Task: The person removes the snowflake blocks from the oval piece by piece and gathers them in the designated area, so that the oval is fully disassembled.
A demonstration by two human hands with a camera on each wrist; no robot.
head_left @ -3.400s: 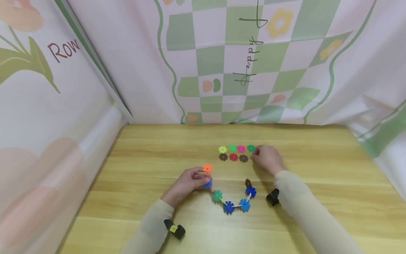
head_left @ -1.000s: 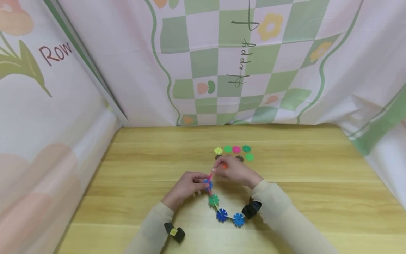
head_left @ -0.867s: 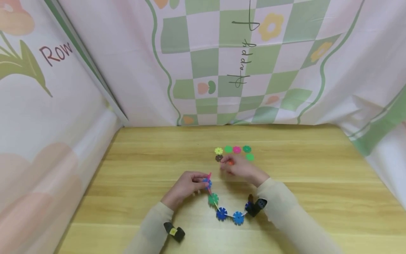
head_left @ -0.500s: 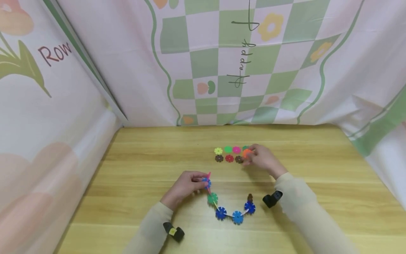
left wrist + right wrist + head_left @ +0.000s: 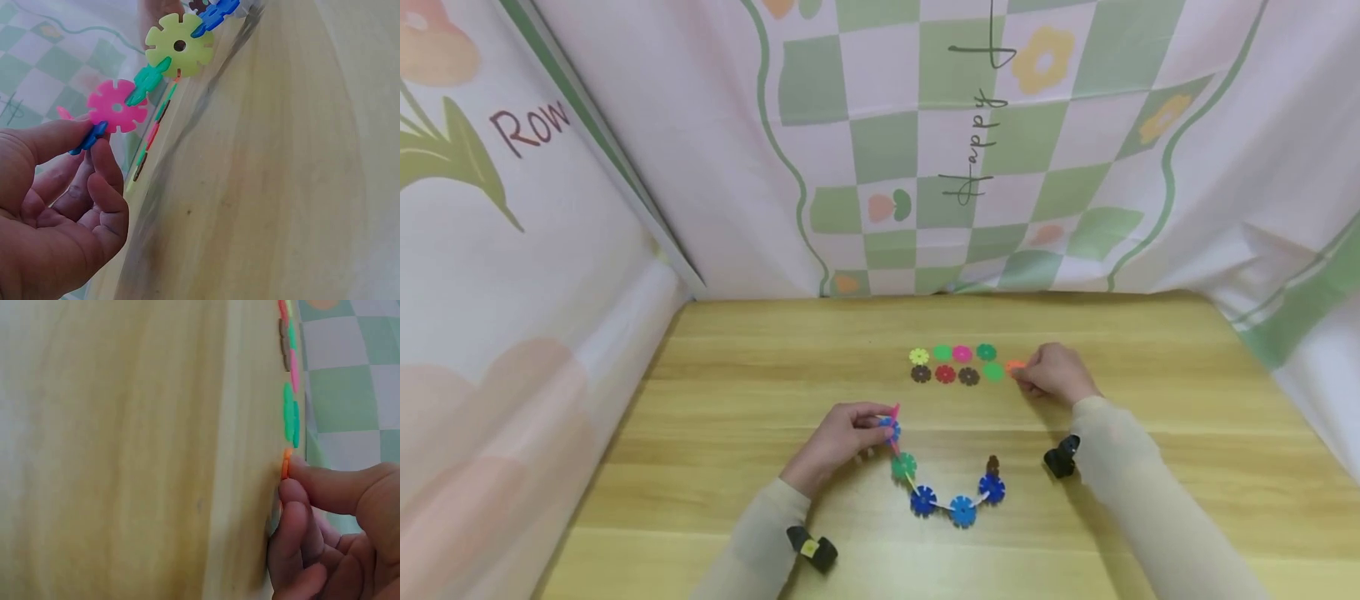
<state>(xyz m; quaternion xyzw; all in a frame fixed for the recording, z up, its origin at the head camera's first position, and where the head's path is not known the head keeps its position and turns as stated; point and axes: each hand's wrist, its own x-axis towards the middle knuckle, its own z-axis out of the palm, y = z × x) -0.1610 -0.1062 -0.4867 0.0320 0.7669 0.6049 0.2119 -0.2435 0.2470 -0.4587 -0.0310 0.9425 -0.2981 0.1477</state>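
Observation:
My left hand (image 5: 846, 437) pinches a blue notched disc (image 5: 90, 139) near one end of a chain of interlocking snowflake discs (image 5: 922, 501). A pink disc (image 5: 117, 107), a green one (image 5: 149, 81) and a yellow one (image 5: 165, 59) follow along the chain in the left wrist view. The chain curves across the table to a brown disc (image 5: 993, 465) at its other end. Farther back, my right hand (image 5: 1056, 373) pinches an orange disc (image 5: 287, 464) between thumb and finger, low at the table, beside a bright green disc (image 5: 993, 372).
Two short rows of loose discs lie toward the back: yellow (image 5: 919, 356), magenta (image 5: 962, 354) and greens behind, brown (image 5: 921, 374) and red (image 5: 946, 375) in front. A printed curtain (image 5: 887, 150) hangs behind the wooden table (image 5: 737, 367).
The orange disc has left the chain's end; my right hand has carried it back and right to the front row. A bright green disc has joined that row. My left hand keeps its hold.

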